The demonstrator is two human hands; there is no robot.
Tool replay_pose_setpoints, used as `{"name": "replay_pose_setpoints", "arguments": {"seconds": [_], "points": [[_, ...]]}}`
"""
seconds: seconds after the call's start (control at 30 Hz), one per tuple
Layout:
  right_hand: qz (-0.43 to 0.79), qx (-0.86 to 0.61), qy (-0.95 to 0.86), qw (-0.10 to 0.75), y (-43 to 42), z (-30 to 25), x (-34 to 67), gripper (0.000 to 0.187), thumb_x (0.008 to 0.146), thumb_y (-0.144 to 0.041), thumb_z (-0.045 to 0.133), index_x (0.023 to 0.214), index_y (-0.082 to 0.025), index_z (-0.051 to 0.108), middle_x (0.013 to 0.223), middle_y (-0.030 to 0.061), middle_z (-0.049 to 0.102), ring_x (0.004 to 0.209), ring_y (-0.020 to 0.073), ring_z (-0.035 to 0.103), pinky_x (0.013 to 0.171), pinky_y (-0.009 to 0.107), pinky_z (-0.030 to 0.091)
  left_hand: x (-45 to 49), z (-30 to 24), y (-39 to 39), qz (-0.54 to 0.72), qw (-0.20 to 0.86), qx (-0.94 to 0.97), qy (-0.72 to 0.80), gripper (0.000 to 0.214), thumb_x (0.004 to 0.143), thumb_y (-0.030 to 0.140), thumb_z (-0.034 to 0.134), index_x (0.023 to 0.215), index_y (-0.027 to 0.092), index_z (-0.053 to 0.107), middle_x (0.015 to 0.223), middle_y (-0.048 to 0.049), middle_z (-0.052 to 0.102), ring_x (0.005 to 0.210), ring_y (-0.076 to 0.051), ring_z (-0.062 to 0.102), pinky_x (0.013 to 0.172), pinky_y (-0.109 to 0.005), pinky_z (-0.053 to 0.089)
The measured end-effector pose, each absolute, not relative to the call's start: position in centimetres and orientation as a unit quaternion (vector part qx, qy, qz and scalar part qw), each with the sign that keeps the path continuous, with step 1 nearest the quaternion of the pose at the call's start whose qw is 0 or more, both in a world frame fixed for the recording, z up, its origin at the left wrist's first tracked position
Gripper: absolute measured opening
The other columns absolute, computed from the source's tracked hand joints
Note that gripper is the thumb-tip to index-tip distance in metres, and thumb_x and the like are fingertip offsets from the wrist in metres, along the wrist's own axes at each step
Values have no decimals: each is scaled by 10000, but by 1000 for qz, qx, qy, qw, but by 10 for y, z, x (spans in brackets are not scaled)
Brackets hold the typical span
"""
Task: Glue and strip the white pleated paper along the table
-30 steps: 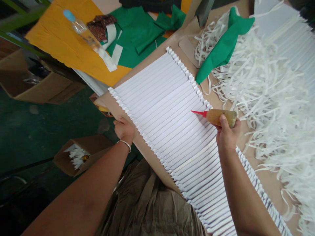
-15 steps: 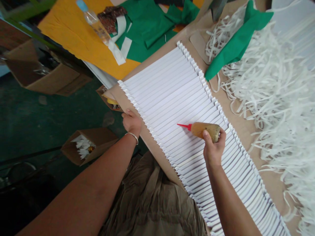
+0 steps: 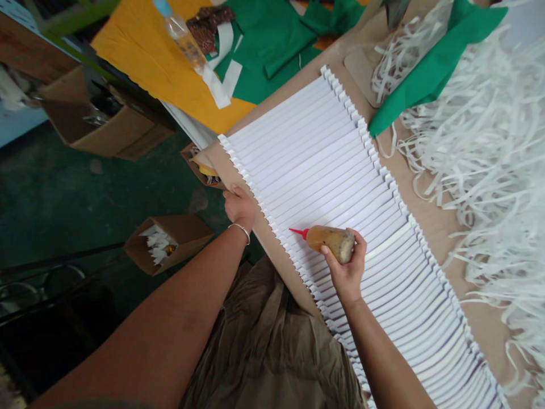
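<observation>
My right hand is closed round a small glue bottle with a red nozzle that points left, its tip close to the near ends of a long row of overlapping white paper strips laid on brown board. My left hand rests at the board's near edge beside the strip ends, fingers curled on the edge; a thin bangle is on that wrist.
A heap of loose white paper shreds fills the right side. Green cloth lies at the strips' far end, with more green and yellow sheets and a plastic bottle behind. Open cardboard boxes stand on the dark floor at left.
My right hand has carried the glue bottle leftward along a strip, from the far ends of the strips to near my left hand. The left hand has stayed at the board's edge.
</observation>
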State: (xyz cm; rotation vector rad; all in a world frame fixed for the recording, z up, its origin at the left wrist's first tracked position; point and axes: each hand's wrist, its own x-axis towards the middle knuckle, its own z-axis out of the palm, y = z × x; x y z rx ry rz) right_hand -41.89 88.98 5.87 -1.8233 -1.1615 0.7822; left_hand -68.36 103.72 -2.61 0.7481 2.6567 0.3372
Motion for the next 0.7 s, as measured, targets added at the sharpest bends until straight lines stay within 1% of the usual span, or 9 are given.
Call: {"name": "replay_pose_setpoints", "arguments": {"seconds": [0.13,0.27,0.3,0.37,0.43,0.47,0.53,0.6,0.7], "points": [[291,-684,-520,420,887,57,-414,746,708,-407,867,1337,-241,502,1221,80,607,1121,242,629,975,439,539,-684,-27,1036,117,169,272,940,577,1080,502,200,1195,89,586,1111,-236,716,1046,-326,713,934,-434,539],[292,-601,-562,487,903,66,-391,820,656,-299,898,1350,-284,462,1261,86,656,1137,267,684,1006,492,545,-684,-28,1037,110,161,275,941,565,1081,484,216,1178,77,595,1090,-242,718,1016,-341,722,911,-461,547],[274,-598,-555,509,911,70,-382,832,629,-292,912,1334,-285,469,1263,84,657,1140,272,686,1025,509,536,-685,-28,1037,108,160,276,942,564,1081,479,218,1172,72,598,1086,-246,719,1012,-347,723,906,-466,548],[210,-642,-505,537,932,76,-360,827,582,-316,935,1286,-267,505,1268,81,637,1168,272,665,1083,531,501,-685,-29,1038,107,156,277,942,556,1080,469,225,1159,69,604,1078,-249,721,1010,-352,724,901,-466,549],[161,-701,-404,565,959,79,-336,752,611,-396,913,1239,-249,527,1245,67,618,1183,256,642,1114,540,484,-686,-29,1038,107,152,278,942,538,1078,458,241,1154,69,604,1073,-251,723,1008,-354,725,896,-463,550],[162,-713,-351,585,972,80,-324,701,646,-445,885,1215,-247,526,1225,54,615,1166,244,644,1099,548,500,-687,-30,1038,108,151,278,943,529,1077,453,248,1153,68,603,1067,-253,723,1004,-356,725,894,-464,549],[207,-695,-272,632,998,77,-303,610,715,-512,822,1167,-253,504,1183,25,624,1082,222,676,1010,562,567,-688,-30,1039,107,147,278,943,514,1073,442,256,1146,68,602,1057,-255,724,997,-360,724,888,-466,548],[258,-661,-240,663,1018,72,-288,569,736,-511,808,1127,-253,485,1161,9,642,1002,208,705,913,554,619,-689,-31,1039,102,146,275,945,500,1068,435,263,1133,74,603,1050,-253,723,990,-362,723,879,-465,549],[289,-644,-235,668,1035,63,-278,537,735,-473,822,1090,-244,490,1137,1,668,966,197,722,870,528,641,-690,-32,1039,96,149,275,945,505,1065,450,253,1121,86,600,1057,-252,722,988,-366,722,861,-465,552]]}}
